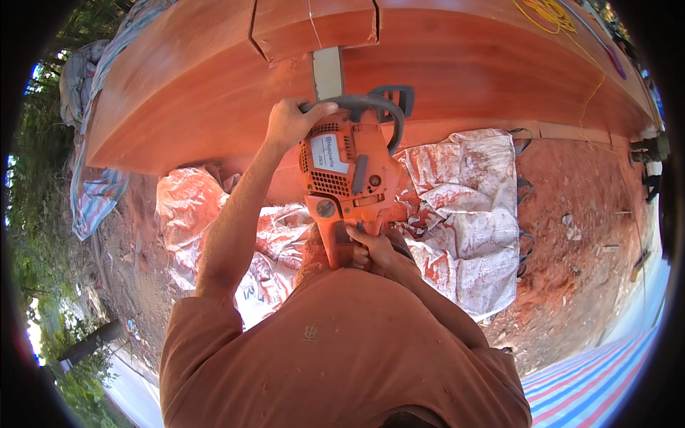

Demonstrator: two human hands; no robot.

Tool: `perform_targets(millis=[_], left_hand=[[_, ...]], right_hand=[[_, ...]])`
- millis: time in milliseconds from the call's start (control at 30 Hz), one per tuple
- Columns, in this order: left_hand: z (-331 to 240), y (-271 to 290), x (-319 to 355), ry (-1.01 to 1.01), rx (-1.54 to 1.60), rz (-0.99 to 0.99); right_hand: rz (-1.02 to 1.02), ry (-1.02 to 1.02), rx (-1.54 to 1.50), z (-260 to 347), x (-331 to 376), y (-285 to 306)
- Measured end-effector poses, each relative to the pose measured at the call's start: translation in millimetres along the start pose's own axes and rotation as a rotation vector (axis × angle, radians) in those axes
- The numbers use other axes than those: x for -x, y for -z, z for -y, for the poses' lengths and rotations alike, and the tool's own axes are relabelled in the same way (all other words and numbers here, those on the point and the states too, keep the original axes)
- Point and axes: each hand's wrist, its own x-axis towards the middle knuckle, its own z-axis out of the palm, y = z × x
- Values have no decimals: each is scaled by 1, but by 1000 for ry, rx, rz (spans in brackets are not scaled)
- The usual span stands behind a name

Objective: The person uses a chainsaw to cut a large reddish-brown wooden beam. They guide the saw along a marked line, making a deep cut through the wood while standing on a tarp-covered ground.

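Observation:
An orange chainsaw (pixel 346 171) is held in front of me, its body pointing away. My left hand (pixel 291 121) is closed around the dark curved front handle (pixel 349 103). Lower down, my right hand (pixel 372 250) grips the rear handle, with some of its fingers hidden. The pale guide bar (pixel 328 75) reaches to a large reddish timber (pixel 464 71), and its tip is out of sight at the wood. A thin pale line runs up the timber from the bar, between two dark cuts. The black hand guard (pixel 399 100) stands right of the front handle.
White woven sacks (pixel 478 214) covered in red sawdust lie on the ground below the timber. A yellow cord (pixel 549 14) is coiled on its far right. Striped sheeting (pixel 592 378) spreads at the lower right, and more striped cloth (pixel 100 200) hangs at the left.

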Motion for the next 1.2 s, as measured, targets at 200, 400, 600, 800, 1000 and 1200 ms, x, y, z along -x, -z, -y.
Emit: perform_targets(millis=[200, 400, 600, 800, 1000, 1200], left_hand=[[4, 1, 5, 14, 22, 23], [2, 1, 16, 10, 12, 7], [-2, 0, 27, 32, 39, 7], [-2, 2, 26, 22, 51, -6], [-5, 5, 1, 39, 40, 25], [-5, 4, -23, -27, 44, 44]], right_hand=[[17, -7, 11, -1, 5, -1], [-3, -32, 21, -3, 12, 1], [-39, -42, 17, -4, 21, 4], [-31, -47, 33, -1, 19, 5], [27, -45, 9, 12, 4, 1], [3, -21, -41, 18, -8, -4]])
